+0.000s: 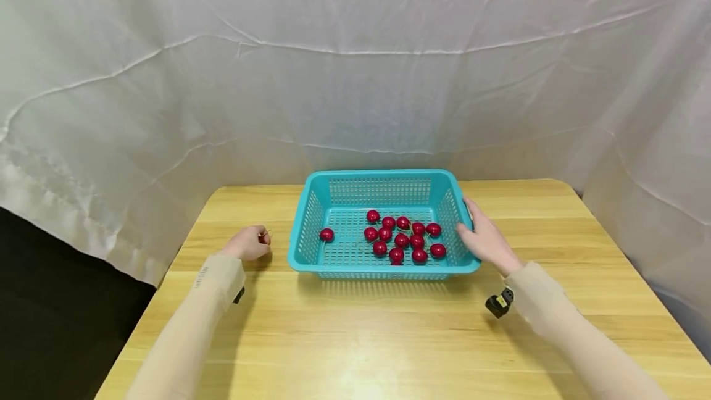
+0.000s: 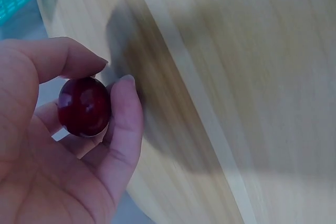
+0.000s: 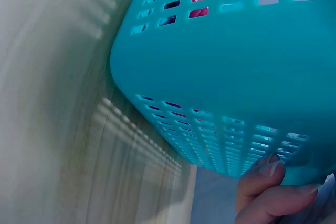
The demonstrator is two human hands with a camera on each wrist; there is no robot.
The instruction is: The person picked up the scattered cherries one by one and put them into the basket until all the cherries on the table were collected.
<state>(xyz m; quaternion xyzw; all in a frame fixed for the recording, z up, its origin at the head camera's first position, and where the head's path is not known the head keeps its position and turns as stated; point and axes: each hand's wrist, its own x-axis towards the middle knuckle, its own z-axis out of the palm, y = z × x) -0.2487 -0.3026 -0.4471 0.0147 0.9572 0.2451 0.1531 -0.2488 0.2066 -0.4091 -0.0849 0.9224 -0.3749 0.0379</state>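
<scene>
Between the thumb and fingers of my left hand [image 1: 249, 243] is a dark red cherry [image 2: 84, 107], held over the table left of the basket. In the head view that cherry is mostly hidden by the hand, with a thin stem showing. A turquoise plastic basket [image 1: 383, 268] stands at the middle of the table with several red cherries [image 1: 402, 240] inside, mostly toward its right half. One cherry [image 1: 326, 234] lies apart near the left wall. My right hand [image 1: 484, 236] grips the basket's right rim, fingertips [image 3: 270, 169] curled under it in the right wrist view.
The basket rests on a light wooden table [image 1: 366, 338]. A pale cloth curtain [image 1: 344, 97] hangs close behind the table and along its sides. Something black [image 1: 61, 313] lies beyond the table's left edge.
</scene>
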